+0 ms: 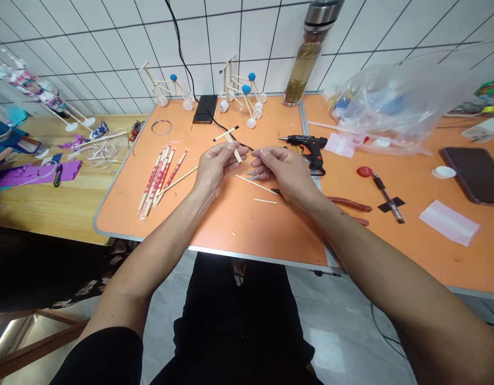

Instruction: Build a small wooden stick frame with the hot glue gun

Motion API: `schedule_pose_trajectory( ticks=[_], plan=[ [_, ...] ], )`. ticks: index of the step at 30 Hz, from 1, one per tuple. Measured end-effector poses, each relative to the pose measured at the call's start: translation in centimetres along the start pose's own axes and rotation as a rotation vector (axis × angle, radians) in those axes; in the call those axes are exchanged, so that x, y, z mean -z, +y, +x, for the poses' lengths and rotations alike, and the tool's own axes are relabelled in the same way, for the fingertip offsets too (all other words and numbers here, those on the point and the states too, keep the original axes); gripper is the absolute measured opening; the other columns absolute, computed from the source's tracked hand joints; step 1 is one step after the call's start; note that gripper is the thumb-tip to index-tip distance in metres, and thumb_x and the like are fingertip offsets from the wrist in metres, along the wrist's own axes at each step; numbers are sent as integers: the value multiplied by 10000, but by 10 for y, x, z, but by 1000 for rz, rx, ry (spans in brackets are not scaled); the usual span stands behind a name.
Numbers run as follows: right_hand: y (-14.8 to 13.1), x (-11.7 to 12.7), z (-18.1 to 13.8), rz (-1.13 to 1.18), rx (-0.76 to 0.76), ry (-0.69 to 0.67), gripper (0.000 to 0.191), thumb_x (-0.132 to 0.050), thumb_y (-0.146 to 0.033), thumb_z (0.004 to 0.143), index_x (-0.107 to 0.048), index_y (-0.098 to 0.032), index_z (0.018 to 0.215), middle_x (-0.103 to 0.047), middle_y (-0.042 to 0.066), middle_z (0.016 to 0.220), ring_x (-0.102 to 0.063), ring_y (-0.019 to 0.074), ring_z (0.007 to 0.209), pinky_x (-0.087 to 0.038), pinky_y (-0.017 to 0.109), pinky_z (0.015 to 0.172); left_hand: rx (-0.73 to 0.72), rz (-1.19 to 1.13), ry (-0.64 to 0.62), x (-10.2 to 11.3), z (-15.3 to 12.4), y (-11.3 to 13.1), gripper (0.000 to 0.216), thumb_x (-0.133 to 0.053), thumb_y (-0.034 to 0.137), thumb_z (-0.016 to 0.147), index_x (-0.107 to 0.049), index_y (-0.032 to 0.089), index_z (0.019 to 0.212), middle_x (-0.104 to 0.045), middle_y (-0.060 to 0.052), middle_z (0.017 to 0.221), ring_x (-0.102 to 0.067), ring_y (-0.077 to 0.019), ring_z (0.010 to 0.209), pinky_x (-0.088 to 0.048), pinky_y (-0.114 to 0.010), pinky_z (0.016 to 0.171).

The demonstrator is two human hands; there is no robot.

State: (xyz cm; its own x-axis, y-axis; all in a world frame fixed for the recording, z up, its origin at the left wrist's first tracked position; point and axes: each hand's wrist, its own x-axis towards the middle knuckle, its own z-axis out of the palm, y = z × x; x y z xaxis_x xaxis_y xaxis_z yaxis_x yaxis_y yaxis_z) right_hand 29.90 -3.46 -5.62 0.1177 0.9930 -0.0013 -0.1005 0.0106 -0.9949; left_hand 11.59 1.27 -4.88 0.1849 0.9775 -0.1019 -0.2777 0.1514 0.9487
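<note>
Beside a tiled wall, an orange table bears sticks.

At 1 o'clock a glass bottle with a metal lid stands near the white tiled wall. A black phone lies at 11 o'clock, and phone number 2, darkly screened, at 3 o'clock. At 2 o'clock slumps a clear plastic bag. At 9 o'clock a purple sheet lies on a wooden table; at 10 o'clock leans a pink-and-white figure.
</note>
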Motion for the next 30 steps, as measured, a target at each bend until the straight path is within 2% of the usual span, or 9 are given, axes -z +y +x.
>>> schedule_pose_trajectory(
  ticks=[6,9,14,19,26,30],
  plan=[
    [-2,7,4,-108,69,56,214,-841,-389,985,-809,-195,1069,-803,27,889,-715,102,707,-597,190,638,13,8,17,5,8,-6,327,-866,487,958,-807,196,1095,-884,-97,1126,-855,-207,1058,-634,-247,849],
    [-2,9,3,-163,115,78,176,-825,-333,982,-801,-191,1083,-802,19,865,-711,105,688,-606,209,653,11,9,34,7,12,-8,274,-844,445,978,-808,195,1086,-884,-96,1117,-856,-192,1015,-625,-235,822],
    [-1,13,4,-220,167,115,193,-816,-339,960,-800,-184,1074,-803,25,846,-708,119,670,-602,233,651,12,32,37,7,13,-9,262,-853,454,967,-819,211,1060,-884,-87,1113,-856,-185,979,-617,-235,813],
    [1,16,7,-248,188,153,185,-784,-309,954,-808,-178,1083,-800,27,843,-693,119,660,-588,235,638,2,26,-42,2,7,-13,262,-852,441,963,-821,200,1061,-886,-83,1058,-846,-175,941,-608,-224,781],
    [-1,20,8,-219,186,173,270,-815,-366,894,-776,-204,1106,-771,18,841,-712,155,723,-602,273,690,38,32,-52,-7,-3,-9,316,-897,482,922,-828,199,1045,-879,-87,1045,-839,-181,928,-627,-269,856],
    [3,22,10,-301,251,209,288,-722,-240,876,-748,-232,1163,-766,8,922,-710,163,735,-592,303,737,36,45,-64,-9,-2,-7,302,-873,482,942,-831,206,1057,-881,-81,1058,-837,-177,943,-614,-247,830]
  ],
)
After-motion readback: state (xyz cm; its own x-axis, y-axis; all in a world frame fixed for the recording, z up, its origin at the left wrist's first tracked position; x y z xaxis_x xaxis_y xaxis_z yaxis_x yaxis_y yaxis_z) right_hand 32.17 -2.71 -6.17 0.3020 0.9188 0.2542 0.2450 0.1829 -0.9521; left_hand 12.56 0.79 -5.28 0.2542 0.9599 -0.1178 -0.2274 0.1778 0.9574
